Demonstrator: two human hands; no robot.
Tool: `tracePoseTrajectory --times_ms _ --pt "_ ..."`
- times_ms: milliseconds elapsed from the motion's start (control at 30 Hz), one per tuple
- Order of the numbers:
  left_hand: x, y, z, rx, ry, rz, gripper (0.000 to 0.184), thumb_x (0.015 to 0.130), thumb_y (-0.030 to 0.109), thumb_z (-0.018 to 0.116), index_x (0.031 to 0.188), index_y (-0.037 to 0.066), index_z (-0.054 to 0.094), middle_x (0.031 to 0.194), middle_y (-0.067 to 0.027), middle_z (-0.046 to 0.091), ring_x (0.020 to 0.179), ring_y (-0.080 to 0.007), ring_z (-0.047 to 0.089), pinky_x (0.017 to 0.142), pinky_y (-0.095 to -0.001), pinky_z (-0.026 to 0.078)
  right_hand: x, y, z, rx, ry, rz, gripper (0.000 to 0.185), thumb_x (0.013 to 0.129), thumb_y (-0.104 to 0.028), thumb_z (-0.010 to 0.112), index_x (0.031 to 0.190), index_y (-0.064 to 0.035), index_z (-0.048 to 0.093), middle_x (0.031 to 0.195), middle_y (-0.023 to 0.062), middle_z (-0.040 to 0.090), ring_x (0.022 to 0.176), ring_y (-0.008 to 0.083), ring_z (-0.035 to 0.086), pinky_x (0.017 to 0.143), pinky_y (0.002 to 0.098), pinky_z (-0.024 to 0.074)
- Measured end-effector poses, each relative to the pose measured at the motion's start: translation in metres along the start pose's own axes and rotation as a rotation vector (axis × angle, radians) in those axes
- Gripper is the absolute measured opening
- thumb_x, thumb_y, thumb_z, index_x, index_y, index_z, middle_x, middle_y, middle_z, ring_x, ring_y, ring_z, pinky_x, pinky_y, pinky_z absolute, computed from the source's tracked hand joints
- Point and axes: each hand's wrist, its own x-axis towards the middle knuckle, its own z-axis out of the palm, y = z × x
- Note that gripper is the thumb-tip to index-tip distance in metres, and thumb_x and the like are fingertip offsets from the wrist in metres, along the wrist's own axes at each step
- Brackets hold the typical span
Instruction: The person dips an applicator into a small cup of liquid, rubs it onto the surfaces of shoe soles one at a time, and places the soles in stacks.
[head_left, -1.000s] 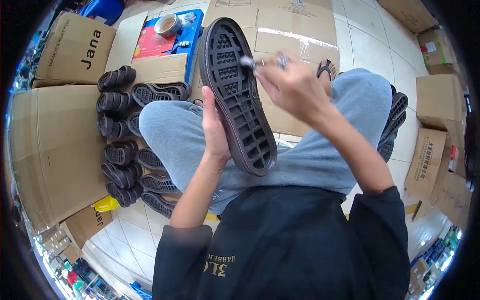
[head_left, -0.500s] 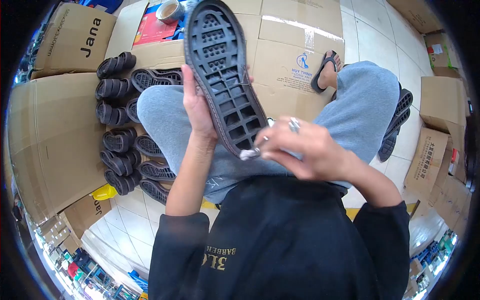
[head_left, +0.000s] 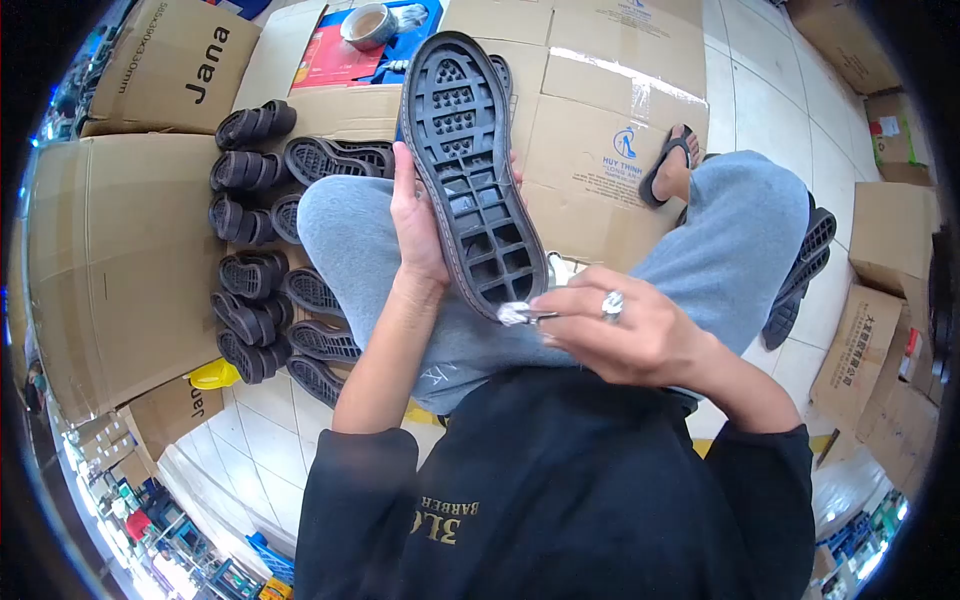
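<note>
My left hand (head_left: 418, 228) is wrapped round the side of a dark brown shoe sole (head_left: 468, 185), thumb along its edge. The sole is tilted with its gridded, open side towards me and pale stitching along its rim. In my right hand (head_left: 625, 330) is a thin metal tool (head_left: 543, 315), pinched between the fingers, with a white wad (head_left: 514, 314) at its tip. That wad is at the rim of the sole's near end; whether it touches is hard to tell. Something silver, like a ring, shines on a right-hand finger.
Several dark soles (head_left: 250, 270) stand and lie in rows to the left, by a large cardboard box (head_left: 130, 270). A cup (head_left: 369, 27) rests on a blue tray (head_left: 415, 45) at the far side. More soles (head_left: 800, 270) lie beyond the right knee, near cartons (head_left: 860, 335).
The view has shifted slightly. The right hand has come lower and turned, keeping the white wad at the sole's near end. The left hand still holds the sole.
</note>
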Motion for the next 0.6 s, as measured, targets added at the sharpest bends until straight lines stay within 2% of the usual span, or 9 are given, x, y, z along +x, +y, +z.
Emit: tracePoseTrajectory --times_ms 133,167,267,300,367,433,500,533,600 --pt "0.007 -0.007 0.012 0.041 0.075 -0.078 0.088 0.087 0.073 0.021 0.123 -0.003 0.048 0.099 -0.0207 0.063 0.087 -0.0310 0.066 0.075 -0.0433 0.056 0.009 0.040 -0.010 0.263 -0.027 0.282 0.008 0.078 -0.008 0.070 0.084 -0.0030 0.066 0.085 0.0097 0.067 0.070 0.0216 0.064 0.062 0.0307 0.0504" --pt "0.013 -0.012 0.019 0.097 0.213 -0.060 0.090 0.086 0.074 0.021 0.123 -0.003 0.048 0.098 -0.0207 0.063 0.083 -0.0303 0.066 0.075 -0.0438 0.056 0.016 0.058 -0.011 0.212 -0.018 0.306 0.009 0.078 -0.008 0.069 0.085 -0.0030 0.066 0.082 0.0095 0.067 0.069 0.0205 0.065 0.062 0.0299 0.0502" --pt "0.021 -0.021 0.016 0.133 0.133 -0.250 0.090 0.084 0.077 0.019 0.119 0.000 0.053 0.097 -0.0177 0.064 0.084 -0.0264 0.066 0.076 -0.0407 0.056 0.035 0.107 -0.023 -0.078 0.145 0.254 0.010 0.078 -0.006 0.069 0.087 -0.0004 0.066 0.086 0.0103 0.068 0.071 0.0188 0.065 0.065 0.0275 0.0505" --pt "0.033 -0.022 -0.001 0.132 -0.011 -0.344 0.084 0.088 0.072 0.023 0.123 0.000 0.052 0.103 -0.0185 0.064 0.089 -0.0299 0.065 0.079 -0.0427 0.055 0.039 0.119 -0.035 -0.217 0.187 0.227 0.010 0.079 -0.005 0.068 0.088 -0.0002 0.067 0.087 0.0099 0.069 0.072 0.0170 0.065 0.067 0.0265 0.0506" --pt "0.062 -0.028 0.002 0.427 0.138 -0.424 0.074 0.093 0.063 0.027 0.121 0.000 0.053 0.102 -0.0173 0.065 0.087 -0.0261 0.066 0.076 -0.0399 0.055 0.038 0.136 -0.059 -0.163 0.377 0.322 0.008 0.079 -0.009 0.068 0.084 -0.0039 0.067 0.074 0.0093 0.065 0.064 0.0192 0.061 0.061 0.0288 0.0488" --pt "0.105 -0.041 -0.018 0.582 0.252 -0.491 0.052 0.099 0.045 0.032 0.114 0.001 0.056 0.098 -0.0114 0.066 0.083 -0.0183 0.066 0.073 -0.0335 0.054 0.031 0.140 -0.084 -0.115 0.517 0.498 0.010 0.081 -0.009 0.069 0.088 -0.0018 0.070 0.079 0.0053 0.069 0.068 0.0093 0.060 0.063 0.0226 0.0474" --pt "0.149 -0.059 -0.047 0.770 0.271 -0.448 0.043 0.102 0.035 0.030 0.112 0.002 0.055 0.092 -0.0075 0.065 0.079 -0.0156 0.063 0.071 -0.0326 0.053 0.019 0.151 -0.098 -0.104 0.646 0.559 0.011 0.080 -0.007 0.069 0.087 0.0007 0.069 0.081 0.0053 0.069 0.068 0.0091 0.059 0.063 0.0217 0.0469" --pt "0.171 -0.072 -0.058 0.730 0.351 -0.324 0.042 0.102 0.034 0.030 0.111 0.002 0.055 0.095 -0.0076 0.064 0.080 -0.0158 0.062 0.070 -0.0338 0.052 0.017 0.153 -0.100 -0.065 0.685 0.606 0.010 0.080 -0.006 0.069 0.087 0.0012 0.069 0.081 0.0052 0.069 0.067 0.0090 0.058 0.063 0.0215 0.0465" --pt "0.227 -0.098 -0.122 0.752 0.395 -0.257 0.042 0.101 0.035 0.031 0.110 0.002 0.055 0.095 -0.0078 0.064 0.082 -0.0166 0.062 0.071 -0.0338 0.052 0.013 0.156 -0.101 -0.043 0.715 0.666 0.010 0.079 -0.003 0.070 0.087 0.0019 0.068 0.080 0.0056 0.068 0.065 0.0084 0.056 0.062 0.0209 0.0456"
